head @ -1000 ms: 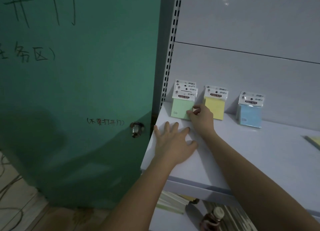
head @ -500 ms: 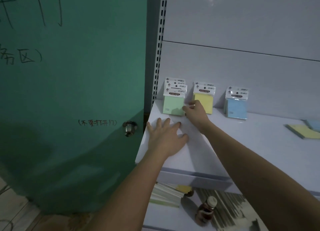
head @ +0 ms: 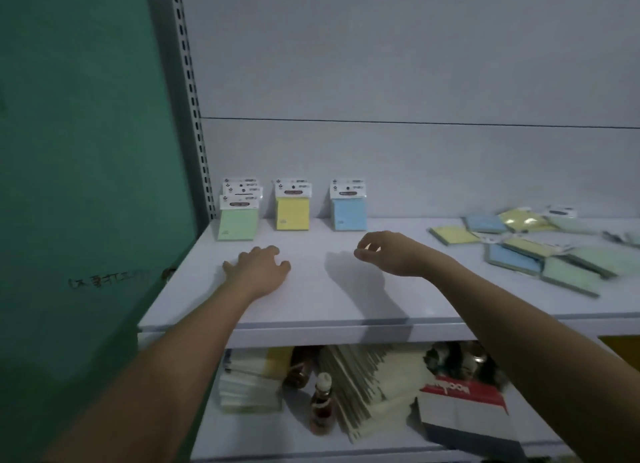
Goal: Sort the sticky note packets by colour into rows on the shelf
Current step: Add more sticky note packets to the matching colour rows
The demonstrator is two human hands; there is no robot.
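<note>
Three rows: green packets [head: 238, 222], yellow packets [head: 293, 211] and blue packets [head: 349, 210] stand ahead of my fingertips, against the back panel [head: 415, 171].
Facing: each row stands on its bottom edge, leaning back, white header cards up, coloured faces toward me; long axis runs up the panel.
Depth: the rows run from the panel toward me; the green one comes nearest my left fingers.
Loose pile [head: 540, 247]: well off to the right of my right hand, green, yellow and blue packets lying flat, overlapping, turned at mixed angles.
Left hand [head: 258, 270]: palm down on the shelf [head: 311, 303], fingers bent at the tips, holding nothing, just short of the green row.
Right hand [head: 388, 253]: lifted off the shelf, fingers loosely curled downward, holding nothing.
Open room: bare shelf between my two hands and between my right hand and the pile.
Edges: the shelf's front lip lies under my forearms; a green door [head: 86, 185] stands left of my left hand.
Below: a lower shelf with a small bottle [head: 321, 402] and stacked paper goods, blurred.
</note>
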